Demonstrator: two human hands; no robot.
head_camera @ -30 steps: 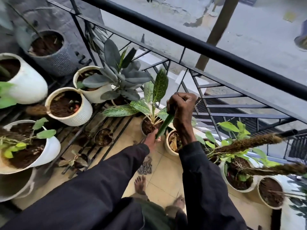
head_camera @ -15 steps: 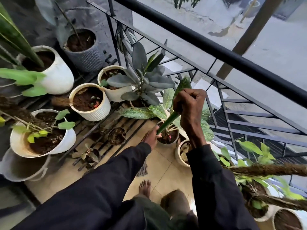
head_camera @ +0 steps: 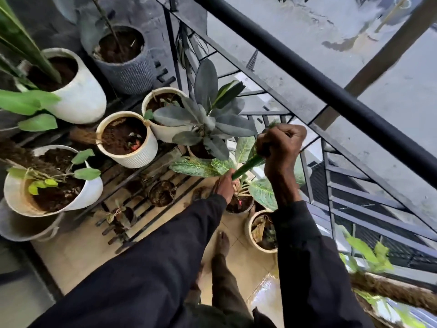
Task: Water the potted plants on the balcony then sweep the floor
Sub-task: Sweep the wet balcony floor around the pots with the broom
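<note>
Right grip [head_camera: 281,147] fisted tight around the green handle [head_camera: 248,165], left grip [head_camera: 225,185] clasping its lower end; the speckled potted plant [head_camera: 201,167] sits directly beneath both grips.

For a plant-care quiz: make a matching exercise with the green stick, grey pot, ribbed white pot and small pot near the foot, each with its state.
1 green stick
2 grey pot
3 ribbed white pot
4 small pot

A soil with a small sprout
B dry brown leaves
C gripped by the right hand
D a tall thin stem

Pairs: 1-C, 2-D, 3-A, 4-B
</note>
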